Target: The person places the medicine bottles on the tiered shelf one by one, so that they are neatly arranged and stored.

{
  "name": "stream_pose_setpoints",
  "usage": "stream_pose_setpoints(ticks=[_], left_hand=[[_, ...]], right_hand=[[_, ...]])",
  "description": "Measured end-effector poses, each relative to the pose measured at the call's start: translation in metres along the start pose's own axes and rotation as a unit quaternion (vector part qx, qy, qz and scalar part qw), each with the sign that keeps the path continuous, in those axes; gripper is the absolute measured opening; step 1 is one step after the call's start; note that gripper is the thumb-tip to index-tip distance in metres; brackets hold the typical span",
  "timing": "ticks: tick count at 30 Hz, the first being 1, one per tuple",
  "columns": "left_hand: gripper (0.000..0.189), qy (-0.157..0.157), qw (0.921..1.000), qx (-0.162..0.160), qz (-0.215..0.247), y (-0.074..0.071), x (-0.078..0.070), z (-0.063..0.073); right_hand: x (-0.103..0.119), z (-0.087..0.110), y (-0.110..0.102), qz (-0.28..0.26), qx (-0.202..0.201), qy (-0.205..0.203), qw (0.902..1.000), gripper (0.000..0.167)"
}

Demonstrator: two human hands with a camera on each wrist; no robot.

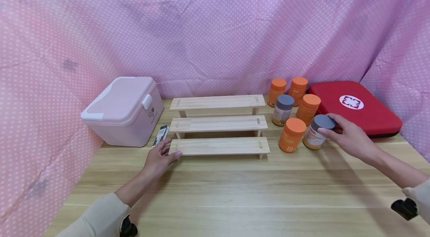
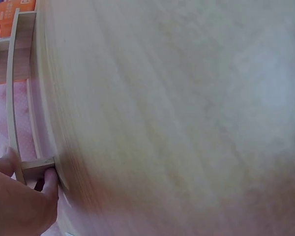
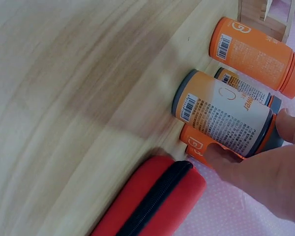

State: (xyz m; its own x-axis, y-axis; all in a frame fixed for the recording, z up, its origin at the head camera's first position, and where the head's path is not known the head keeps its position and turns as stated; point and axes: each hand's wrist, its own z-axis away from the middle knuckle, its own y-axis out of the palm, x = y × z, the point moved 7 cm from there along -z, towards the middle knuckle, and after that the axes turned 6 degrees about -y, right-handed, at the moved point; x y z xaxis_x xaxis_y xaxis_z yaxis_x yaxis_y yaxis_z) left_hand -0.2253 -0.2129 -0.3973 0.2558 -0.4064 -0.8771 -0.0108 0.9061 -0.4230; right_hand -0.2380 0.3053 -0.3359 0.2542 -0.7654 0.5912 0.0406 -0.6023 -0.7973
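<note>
In the head view my right hand (image 1: 352,138) grips a supplement jar (image 1: 315,139) by its grey lid, thumb on the near side. The right wrist view shows the jar's white and orange label (image 3: 221,110) with a barcode near the base. Just left of it stands an orange jar (image 1: 291,137). My left hand (image 1: 159,160) holds the left end of the lowest board (image 1: 220,146) of a three-step wooden riser, thumb at the front edge. In the left wrist view the fingers pinch around the riser's end support (image 2: 37,166).
Behind the held jar are another grey-lidded jar (image 1: 283,112) and several orange jars (image 1: 307,112). A red zip case (image 1: 366,112) lies at the right. On the left stand a pale pink lidded box (image 1: 131,117) and a small printed packet (image 1: 161,134). Pink dotted cloth (image 1: 215,43) hangs behind.
</note>
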Motion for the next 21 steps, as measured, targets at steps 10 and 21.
stream_pose_setpoints(ticks=[10, 21], left_hand=[[0.068, 0.005, 0.9999, -0.010, 0.007, 0.000, 0.001, 0.000], [0.067, -0.001, 0.9998, -0.010, 0.015, 0.000, 0.003, -0.002]], right_hand=[[-0.003, 0.001, -0.001, -0.016, -0.027, -0.010, 0.9994, 0.062], [0.009, 0.004, -0.035, -0.010, -0.072, -0.028, 0.9969, 0.060]])
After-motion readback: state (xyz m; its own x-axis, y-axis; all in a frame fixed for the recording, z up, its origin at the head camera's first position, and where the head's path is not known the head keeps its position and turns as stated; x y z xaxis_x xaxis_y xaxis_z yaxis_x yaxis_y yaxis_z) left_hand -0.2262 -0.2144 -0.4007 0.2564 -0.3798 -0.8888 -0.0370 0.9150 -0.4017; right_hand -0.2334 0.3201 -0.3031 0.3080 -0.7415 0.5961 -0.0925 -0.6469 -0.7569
